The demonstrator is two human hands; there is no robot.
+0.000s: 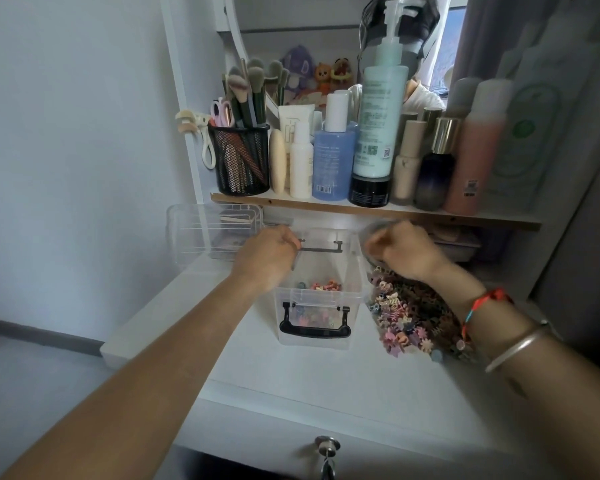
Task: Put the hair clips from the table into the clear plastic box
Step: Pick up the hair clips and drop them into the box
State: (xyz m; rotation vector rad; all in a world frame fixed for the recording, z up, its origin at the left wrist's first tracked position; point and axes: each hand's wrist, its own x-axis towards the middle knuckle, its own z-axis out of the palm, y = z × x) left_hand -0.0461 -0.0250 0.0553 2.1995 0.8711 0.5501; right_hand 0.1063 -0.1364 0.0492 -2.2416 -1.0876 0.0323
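Beyond the silver drawer knob (327,445) at bottom centre, the clear plastic box (314,341) mid-frame holds few clips, the heap of small multicoloured hair clips (407,315) just right of it; left hand (267,254) curled at its rim, right hand (402,249) blurred over the heap, contents untellable; likely mid-transfer, next another pinch.

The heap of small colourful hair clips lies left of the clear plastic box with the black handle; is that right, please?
Not quite: the head view shows the heap of small colourful hair clips lying right of the clear plastic box with the black handle, not left.
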